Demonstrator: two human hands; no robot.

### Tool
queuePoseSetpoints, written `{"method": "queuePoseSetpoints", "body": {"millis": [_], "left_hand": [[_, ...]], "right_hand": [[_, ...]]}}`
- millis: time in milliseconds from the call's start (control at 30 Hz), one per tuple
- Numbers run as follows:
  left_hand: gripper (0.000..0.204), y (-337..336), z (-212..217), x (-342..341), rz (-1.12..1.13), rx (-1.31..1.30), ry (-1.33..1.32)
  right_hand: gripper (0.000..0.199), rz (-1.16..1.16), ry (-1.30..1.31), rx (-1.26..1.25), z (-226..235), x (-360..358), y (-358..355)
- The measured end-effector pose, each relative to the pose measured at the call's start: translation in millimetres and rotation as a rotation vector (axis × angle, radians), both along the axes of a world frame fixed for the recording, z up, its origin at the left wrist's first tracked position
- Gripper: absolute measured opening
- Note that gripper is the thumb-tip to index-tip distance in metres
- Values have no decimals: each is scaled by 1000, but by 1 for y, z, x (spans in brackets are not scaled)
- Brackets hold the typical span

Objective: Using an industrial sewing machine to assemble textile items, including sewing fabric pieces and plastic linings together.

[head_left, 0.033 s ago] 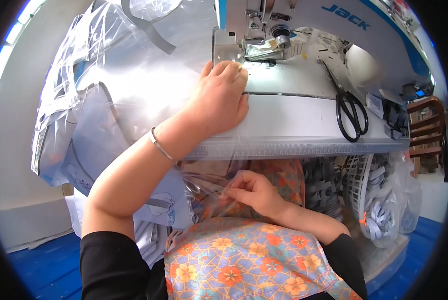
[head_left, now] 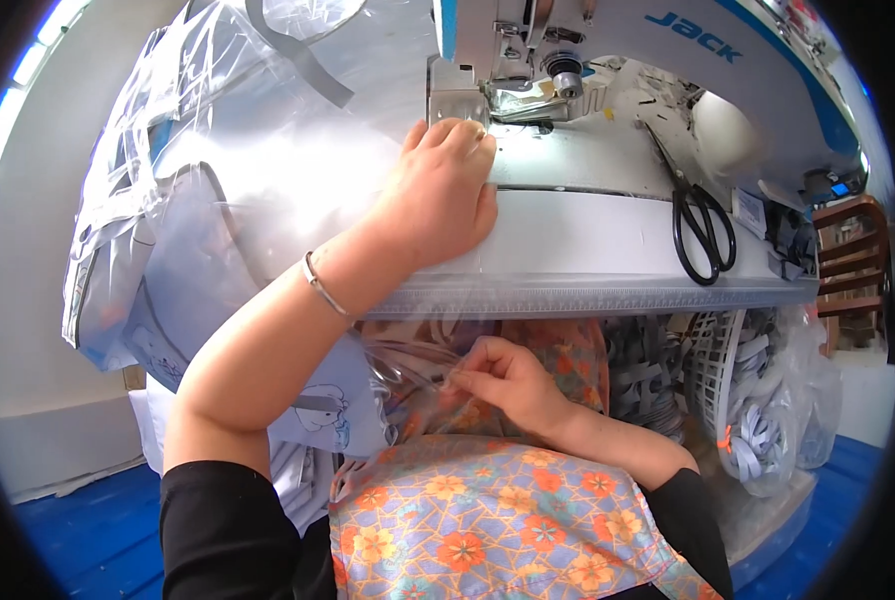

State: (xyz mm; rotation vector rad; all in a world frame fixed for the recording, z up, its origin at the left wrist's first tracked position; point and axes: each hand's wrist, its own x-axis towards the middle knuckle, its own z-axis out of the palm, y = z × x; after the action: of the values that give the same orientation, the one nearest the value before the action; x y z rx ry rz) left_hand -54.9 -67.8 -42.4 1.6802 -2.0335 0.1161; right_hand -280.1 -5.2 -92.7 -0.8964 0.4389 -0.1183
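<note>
A sewing machine with a white and blue body stands across the top of the view, its lamp lighting the needle area. Just in front of the presser foot, my left hand lies palm down on a clear plastic sheet, fingers laid forward and thumb to the side. The glossy sheet spreads over the table to the left and drops past the front edge. Below that edge, my right hand pinches the hanging clear plastic between thumb and fingers. A grey strip runs along the sheet's far part.
Black-handled scissors lie right of my hands. A ruler strip lines the table's front edge. Under the table at right, a white plastic basket stands beside bundled grey strips. Pale blue printed fabric hangs at left.
</note>
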Motion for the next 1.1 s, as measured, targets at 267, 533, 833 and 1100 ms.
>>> {"method": "queuePoseSetpoints", "body": {"millis": [267, 533, 833, 1100], "left_hand": [[38, -2, 1, 6, -38, -62, -24], [51, 22, -1, -8, 74, 81, -180], [48, 11, 1, 2, 14, 38, -223], [38, 4, 2, 3, 42, -78, -264]], "right_hand": [[35, 133, -7, -157, -14, 28, 31], [25, 423, -1, -483, 14, 28, 38], [20, 270, 43, -65, 24, -9, 30], [12, 207, 20, -29, 18, -5, 24]]}}
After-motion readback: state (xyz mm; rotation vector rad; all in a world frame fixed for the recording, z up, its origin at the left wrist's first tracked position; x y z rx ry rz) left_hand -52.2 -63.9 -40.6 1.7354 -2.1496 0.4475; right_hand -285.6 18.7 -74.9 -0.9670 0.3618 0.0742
